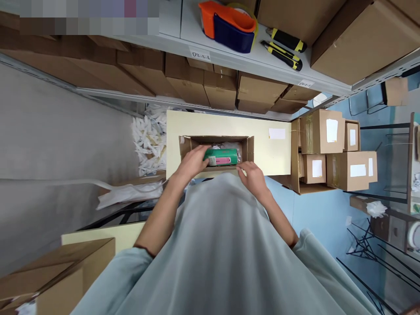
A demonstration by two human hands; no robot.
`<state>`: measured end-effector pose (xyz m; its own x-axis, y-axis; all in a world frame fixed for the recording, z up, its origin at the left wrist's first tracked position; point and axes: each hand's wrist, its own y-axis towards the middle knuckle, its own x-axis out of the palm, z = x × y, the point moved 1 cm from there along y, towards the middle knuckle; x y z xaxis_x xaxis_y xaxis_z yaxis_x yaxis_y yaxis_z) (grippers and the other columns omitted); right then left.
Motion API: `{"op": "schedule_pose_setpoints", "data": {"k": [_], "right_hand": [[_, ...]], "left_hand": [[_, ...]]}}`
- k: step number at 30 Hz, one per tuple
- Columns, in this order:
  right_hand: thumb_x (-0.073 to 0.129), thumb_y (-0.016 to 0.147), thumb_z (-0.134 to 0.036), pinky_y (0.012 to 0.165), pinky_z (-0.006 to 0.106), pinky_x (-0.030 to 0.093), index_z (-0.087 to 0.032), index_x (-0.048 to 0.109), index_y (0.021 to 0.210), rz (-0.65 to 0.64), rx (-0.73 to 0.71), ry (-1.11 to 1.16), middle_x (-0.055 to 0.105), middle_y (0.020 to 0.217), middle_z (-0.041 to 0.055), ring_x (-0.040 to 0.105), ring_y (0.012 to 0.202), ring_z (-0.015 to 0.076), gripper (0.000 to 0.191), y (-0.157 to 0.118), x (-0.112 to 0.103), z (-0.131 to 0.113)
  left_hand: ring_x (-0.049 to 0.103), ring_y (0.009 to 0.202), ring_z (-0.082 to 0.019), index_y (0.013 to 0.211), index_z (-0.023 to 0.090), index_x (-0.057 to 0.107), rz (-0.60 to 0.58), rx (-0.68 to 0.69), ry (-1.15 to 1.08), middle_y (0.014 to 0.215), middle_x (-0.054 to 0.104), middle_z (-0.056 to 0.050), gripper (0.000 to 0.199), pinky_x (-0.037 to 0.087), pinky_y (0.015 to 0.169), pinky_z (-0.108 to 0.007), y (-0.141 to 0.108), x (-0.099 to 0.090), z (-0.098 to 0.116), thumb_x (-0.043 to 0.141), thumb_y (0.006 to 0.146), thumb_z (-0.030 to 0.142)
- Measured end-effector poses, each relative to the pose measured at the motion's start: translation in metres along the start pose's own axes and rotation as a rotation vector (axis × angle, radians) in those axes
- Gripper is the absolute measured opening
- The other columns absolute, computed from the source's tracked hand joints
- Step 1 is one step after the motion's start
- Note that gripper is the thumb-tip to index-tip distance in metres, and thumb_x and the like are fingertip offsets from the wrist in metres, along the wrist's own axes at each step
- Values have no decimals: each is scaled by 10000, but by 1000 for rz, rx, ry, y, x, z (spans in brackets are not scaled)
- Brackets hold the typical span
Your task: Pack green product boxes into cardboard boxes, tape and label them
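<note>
A green box [225, 154] with a pink panel and a pale label lies inside an open cardboard carton [250, 149]. My left hand [193, 162] is at its left end, with the fingers over the top corner and the thumb on the near side. Beside the box's right end, my right hand [253, 176] hovers at the carton's near edge, thumb and fingers apart. Clear plastic wrapping [231, 145] shows behind the green box in the carton. Whatever lies under the box is hidden.
The carton stands on a pale yellow table [272, 162]. Overhead, a shelf [183, 35] holds an orange and blue tape dispenser [229, 28] and two cutters [285, 48]. Labelled boxes [323, 131] are stacked on the right. White paper scraps [149, 142] lie left of the table.
</note>
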<state>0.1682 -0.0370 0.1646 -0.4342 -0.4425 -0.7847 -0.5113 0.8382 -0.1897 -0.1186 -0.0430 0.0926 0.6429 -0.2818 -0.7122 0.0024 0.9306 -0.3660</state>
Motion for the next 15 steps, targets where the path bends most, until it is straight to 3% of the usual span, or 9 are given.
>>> {"op": "schedule_pose_setpoints", "data": {"k": [2,4,6,9,15], "right_hand": [[564,1202,-322,940,364,595,-239,820,1166,97,100,7,832,1142,90,757,1015,251,271,-2,-9,9],[580,1197,-377,864,340,564,-225,804,1144,168,222,-3,823,1124,84,739,893,223,276,-1,-18,19],[623,1177,-430,800,326,523,-220,789,1126,188,336,-24,824,1121,75,711,806,205,273,2,-25,29],[690,1140,-459,770,320,477,-231,777,1100,133,427,-31,841,1095,61,716,804,217,247,11,-28,40],[696,1123,-409,781,325,462,-250,764,1066,20,404,7,859,1087,41,752,862,235,182,24,-21,48]], "left_hand": [[671,1439,-390,1463,241,705,230,-15,-56,1470,722,-157,488,510,1297,-533,-28,-9,4,685,976,236],[617,1463,-431,1446,233,690,453,-133,-65,1455,685,-180,467,479,1313,-605,-51,-14,5,719,985,302],[583,1472,-469,1445,204,655,586,-272,-67,1465,653,-217,517,458,1310,-663,-65,-14,3,763,962,354],[635,1389,-471,1344,189,660,591,-427,-84,1358,696,-227,452,473,1280,-674,-69,-8,-1,763,963,409],[763,1133,-423,1079,216,730,503,-607,-39,1084,795,-171,217,571,1137,-593,-72,0,0,680,991,407]]}}
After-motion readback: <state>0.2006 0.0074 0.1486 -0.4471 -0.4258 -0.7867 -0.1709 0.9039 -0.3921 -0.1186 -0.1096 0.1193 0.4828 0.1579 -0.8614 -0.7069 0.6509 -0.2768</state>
